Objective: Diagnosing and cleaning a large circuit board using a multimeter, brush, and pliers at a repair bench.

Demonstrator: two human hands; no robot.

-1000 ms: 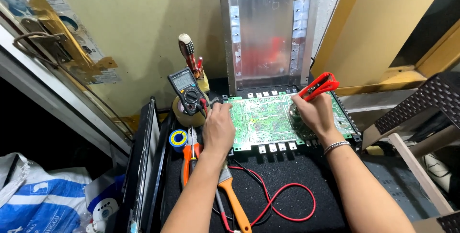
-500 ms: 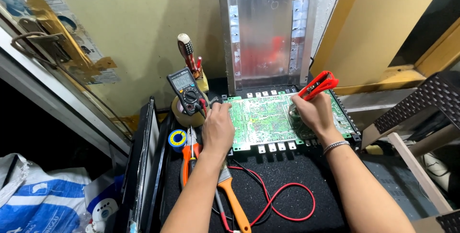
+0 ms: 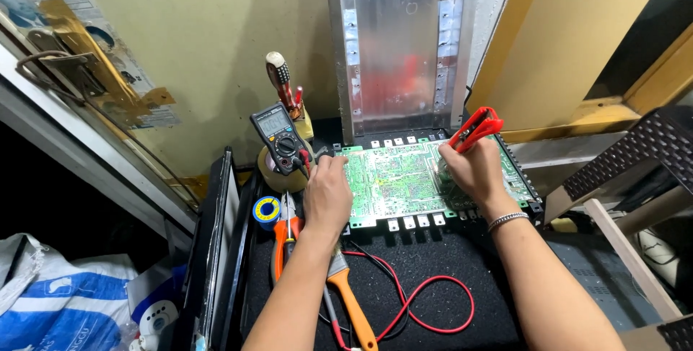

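On circuit board (image 3: 393,178) | left hand (image 3: 326,194) fingers at edge | right hand (image 3: 471,170) grips red tool (image 3: 474,127)

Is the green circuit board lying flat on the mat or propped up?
Flat. The green circuit board lies level on the black mat, with both hands resting on top.

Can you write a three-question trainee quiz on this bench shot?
1. True or false: the left hand rests at the left edge of the green circuit board.
2. What does the right hand hold? A) red-handled cutters B) a brush C) a tape roll
3. What colour is the test lead looping on the black mat?

Key: 1 true; 2 A; 3 red.
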